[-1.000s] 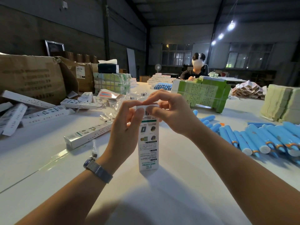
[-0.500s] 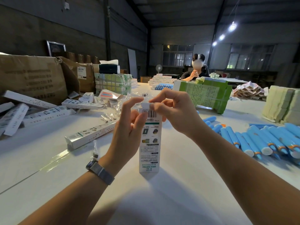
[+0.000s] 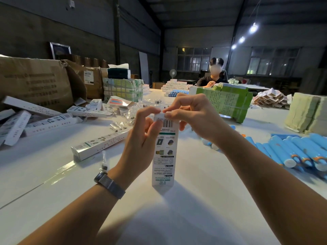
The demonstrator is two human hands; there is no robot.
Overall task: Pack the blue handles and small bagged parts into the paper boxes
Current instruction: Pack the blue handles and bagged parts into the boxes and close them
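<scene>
You're standing a tall, narrow white printed paper box [image 3: 163, 154] upright on the white desk [image 3: 203, 200], right in front of you, and working on its top end. Your left hand [image 3: 141, 138] is curling around the upper left side of the box, thumb and forefinger up at the rim, while your right hand [image 3: 192, 115] is pinching the little white top flap [image 3: 161, 114] between its fingertips. Looks to me like you're closing this one up, though I can't tell what's inside. The next move is probably tucking that flap down into the slot without crushing the thin card, so keep the left hand bracing the body. After that you're reaching for the next round: the pile of light blue cylindrical handles [image 3: 292, 151] is lying off to your right, and the clear small bagged parts [image 3: 134, 110] are scattered just beyond the box. Another long white box [image 3: 100, 145] is lying flat to your left, with more heaped near the big brown cardboard carton [image 3: 35, 84]. A green bundle of flat cartons [image 3: 228, 101] is sitting behind your hands, and another person [image 3: 212, 76] is working at the far end. Nothing's really blocking you.
</scene>
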